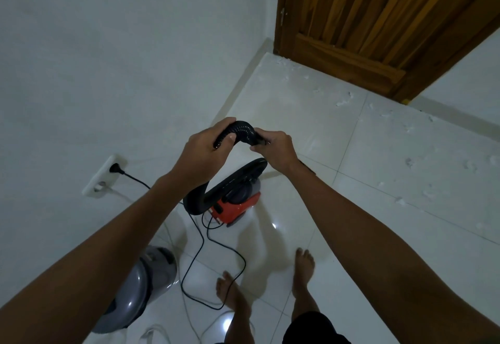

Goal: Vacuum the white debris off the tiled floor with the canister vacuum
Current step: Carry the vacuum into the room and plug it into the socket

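A small red and grey canister vacuum [234, 203] stands on the white tiled floor [311, 116] below my hands. Its black ribbed hose [244, 130] arches up from the body. My left hand [208, 149] grips the hose on the left of the bend. My right hand [274, 147] grips the hose's end on the right; the tip is hidden in my fingers. White debris [343, 101] lies scattered over the tiles to the right and along the door.
A wooden door [378, 19] closes the far right corner. A wall socket [104, 178] holds the vacuum's black plug, and the cord [216, 246] loops on the floor by my bare feet [232, 292]. A grey fan base [140, 284] stands at lower left.
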